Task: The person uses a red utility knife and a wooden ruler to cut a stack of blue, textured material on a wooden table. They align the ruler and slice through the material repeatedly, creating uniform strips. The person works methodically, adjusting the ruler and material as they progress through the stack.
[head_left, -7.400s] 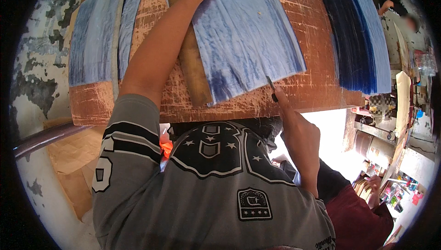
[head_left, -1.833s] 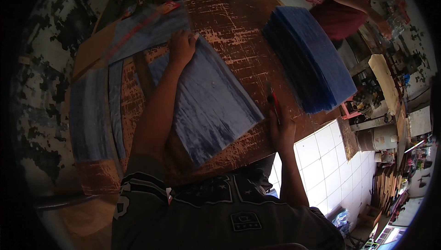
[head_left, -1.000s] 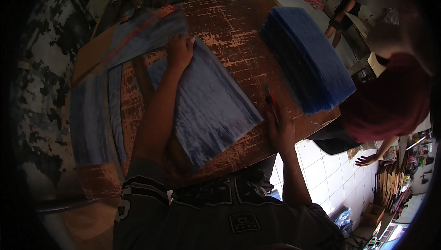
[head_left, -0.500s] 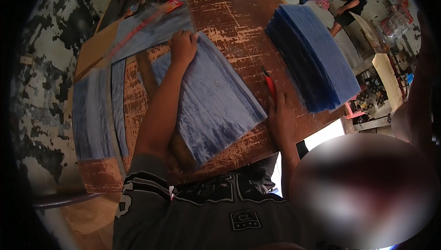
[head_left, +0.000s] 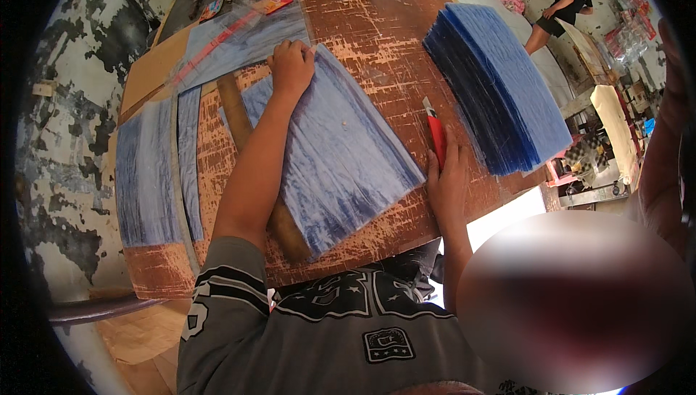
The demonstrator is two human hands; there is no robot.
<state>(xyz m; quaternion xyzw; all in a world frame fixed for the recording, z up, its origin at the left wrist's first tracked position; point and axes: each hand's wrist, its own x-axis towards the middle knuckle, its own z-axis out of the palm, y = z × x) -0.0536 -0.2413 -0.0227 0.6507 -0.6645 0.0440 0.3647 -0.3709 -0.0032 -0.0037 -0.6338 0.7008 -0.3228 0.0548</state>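
Curled over the far corner of a stack of thin blue plastic sheets (head_left: 348, 148), my left hand (head_left: 291, 68) is closed on it. The stack lies slanted on a brown, heavily scored table. A long brown strip (head_left: 235, 112) runs along its left side, and my left forearm crosses over the strip's middle. Right of the stack, my right hand (head_left: 448, 177) is wrapped round a red utility knife (head_left: 436, 137). Its blade points away from me, over the tabletop. The knife does not touch the sheets.
A tall stack of blue sheets (head_left: 507, 90) stands on the right side of the table. More blue sheeting (head_left: 148, 177) lies at the left, with a narrow strip (head_left: 181, 170) across it. Another person (head_left: 569, 3) is at the far right. Clutter covers the far end.
My right hand has turned the knife a little, its blade now further right and away from me. My left hand stays on the sheets. The person in the background has shifted.
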